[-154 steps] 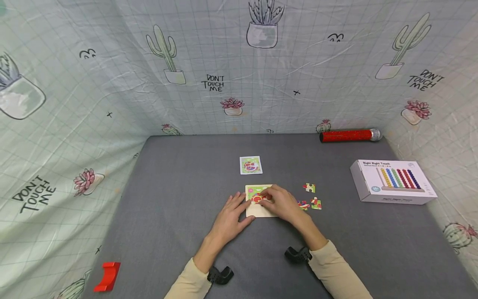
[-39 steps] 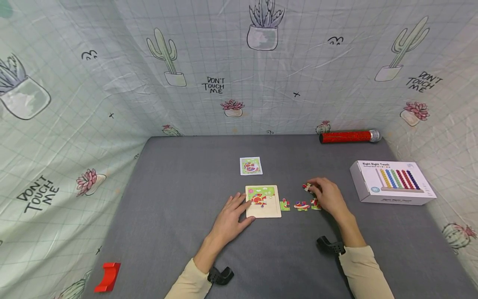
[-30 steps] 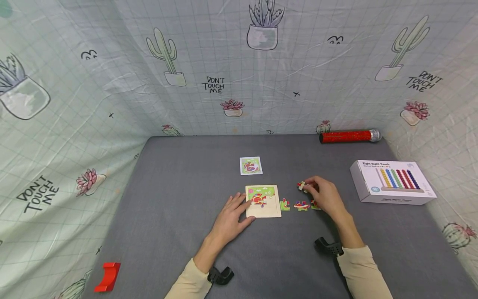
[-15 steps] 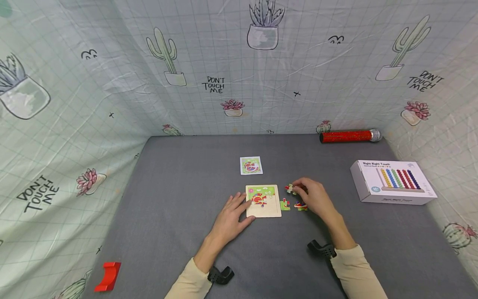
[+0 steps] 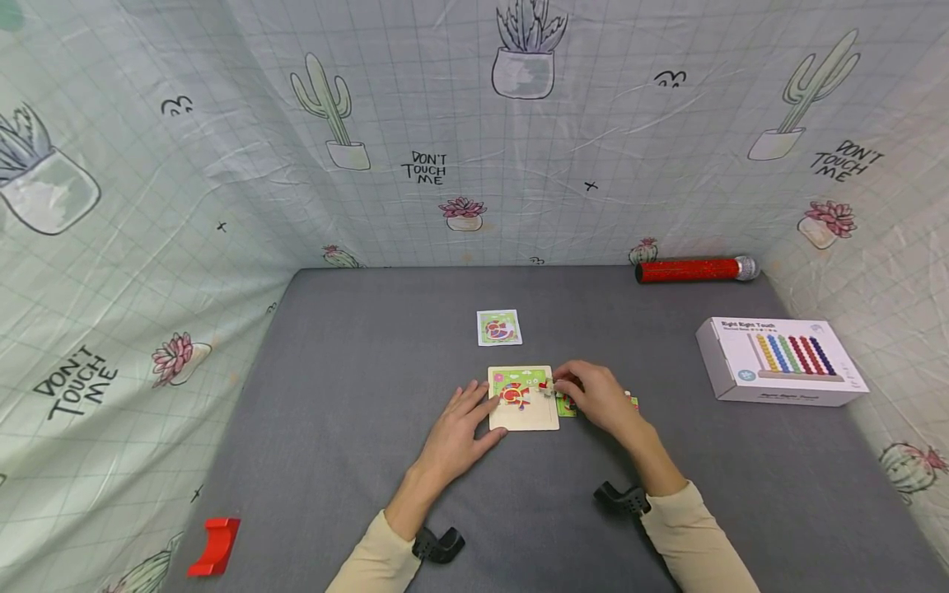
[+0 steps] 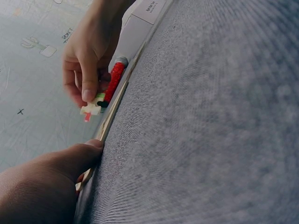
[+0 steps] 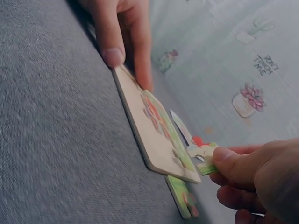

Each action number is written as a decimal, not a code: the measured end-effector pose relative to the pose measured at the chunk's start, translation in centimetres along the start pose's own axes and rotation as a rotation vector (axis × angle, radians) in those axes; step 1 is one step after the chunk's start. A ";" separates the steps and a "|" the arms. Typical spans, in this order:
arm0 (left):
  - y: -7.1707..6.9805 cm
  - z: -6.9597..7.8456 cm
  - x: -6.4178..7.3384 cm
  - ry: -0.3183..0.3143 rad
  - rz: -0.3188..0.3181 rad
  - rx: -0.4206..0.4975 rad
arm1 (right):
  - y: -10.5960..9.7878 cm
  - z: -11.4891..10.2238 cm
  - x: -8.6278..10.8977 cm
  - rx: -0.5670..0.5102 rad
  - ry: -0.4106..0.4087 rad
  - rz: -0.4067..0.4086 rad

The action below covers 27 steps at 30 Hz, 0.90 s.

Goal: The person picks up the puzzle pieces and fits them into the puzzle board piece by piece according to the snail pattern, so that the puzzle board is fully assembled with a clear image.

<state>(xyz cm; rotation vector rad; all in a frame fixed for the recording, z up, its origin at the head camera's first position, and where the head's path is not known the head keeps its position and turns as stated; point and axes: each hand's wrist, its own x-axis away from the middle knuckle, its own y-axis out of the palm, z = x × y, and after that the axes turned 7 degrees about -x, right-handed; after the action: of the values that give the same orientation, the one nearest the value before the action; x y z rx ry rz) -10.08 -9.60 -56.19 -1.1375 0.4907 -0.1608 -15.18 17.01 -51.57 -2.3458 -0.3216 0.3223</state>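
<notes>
My right hand [image 5: 596, 395] pinches a jigsaw piece [image 7: 205, 156] between thumb and fingers, at the upper right edge of the wooden puzzle board [image 5: 519, 420]. In the left wrist view the piece appears held above the board. The board's upper part carries fitted green and red pieces; its lower part shows bare wood. My left hand [image 5: 460, 432] rests at the board's left edge, fingers fairly straight, thumb at the lower corner. A loose green piece [image 5: 566, 406] lies against the board's right side. Another loose piece [image 5: 633, 400] shows partly past my right wrist.
A small picture card [image 5: 499, 328] lies beyond the board. To the right stand a white box [image 5: 782, 361] with an abacus picture and a red tube [image 5: 689, 271] with a silver end. A red curved block [image 5: 214, 547] lies at the near left.
My right hand left the board, took a jigsaw piece from the right of the table and carried it leftward to the board's edge. My left hand has stayed in place.
</notes>
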 end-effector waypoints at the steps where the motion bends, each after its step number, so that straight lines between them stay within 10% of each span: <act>1: 0.0 0.0 0.0 -0.001 0.000 -0.001 | 0.2 -0.1 -0.1 -0.004 -0.009 -0.004; 27: 0.1 -0.1 0.0 0.012 0.008 -0.003 | 2.7 0.1 -0.7 0.066 -0.101 -0.019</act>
<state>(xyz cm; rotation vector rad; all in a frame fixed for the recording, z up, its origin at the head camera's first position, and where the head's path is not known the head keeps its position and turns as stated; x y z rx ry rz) -10.11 -9.64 -56.35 -1.1376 0.5066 -0.1604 -15.48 15.02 -53.45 -2.2643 -0.3761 0.4363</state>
